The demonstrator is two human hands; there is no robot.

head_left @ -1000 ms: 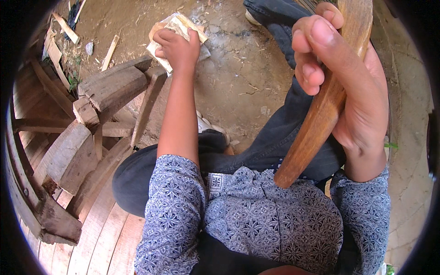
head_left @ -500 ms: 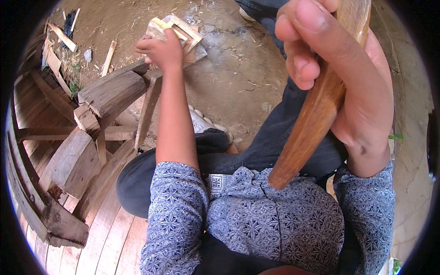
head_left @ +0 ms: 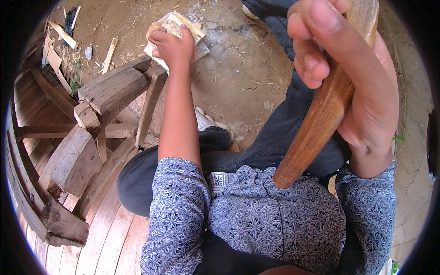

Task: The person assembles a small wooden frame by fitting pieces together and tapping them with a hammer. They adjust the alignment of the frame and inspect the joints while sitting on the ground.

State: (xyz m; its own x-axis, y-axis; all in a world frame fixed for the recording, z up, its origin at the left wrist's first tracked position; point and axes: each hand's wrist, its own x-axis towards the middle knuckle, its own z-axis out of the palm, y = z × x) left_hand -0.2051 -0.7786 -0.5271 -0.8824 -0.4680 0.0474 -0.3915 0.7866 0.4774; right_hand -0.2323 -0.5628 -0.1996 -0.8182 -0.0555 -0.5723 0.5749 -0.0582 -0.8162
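Note:
My left hand (head_left: pixel 173 48) is stretched forward over the ground, its fingers closed on the edge of a pale wooden block (head_left: pixel 181 26) with a yellowish side. Under the block lie a lighter flat board (head_left: pixel 201 51) and other pieces, mostly covered by the block and my hand. Close to the camera, my right hand (head_left: pixel 353 68) is wrapped round a smooth brown wooden handle (head_left: pixel 316 137). The handle slants down toward my shirt and ends in a rounded butt. Its upper end runs out of the picture, so what it bears, if anything, is hidden.
A frame of weathered curved timbers (head_left: pixel 114 89) stands close on my left, over wooden planks (head_left: pixel 107 238). Wood offcuts (head_left: pixel 63 35) and a stone (head_left: pixel 88 52) lie on the dirt floor (head_left: pixel 233 82) at the far left. My bent legs (head_left: pixel 270 133) spread in front.
My left hand has shifted right with the wooden block, which now covers the rectangular opening seen beside it before. My right hand and the handle have drifted slightly right.

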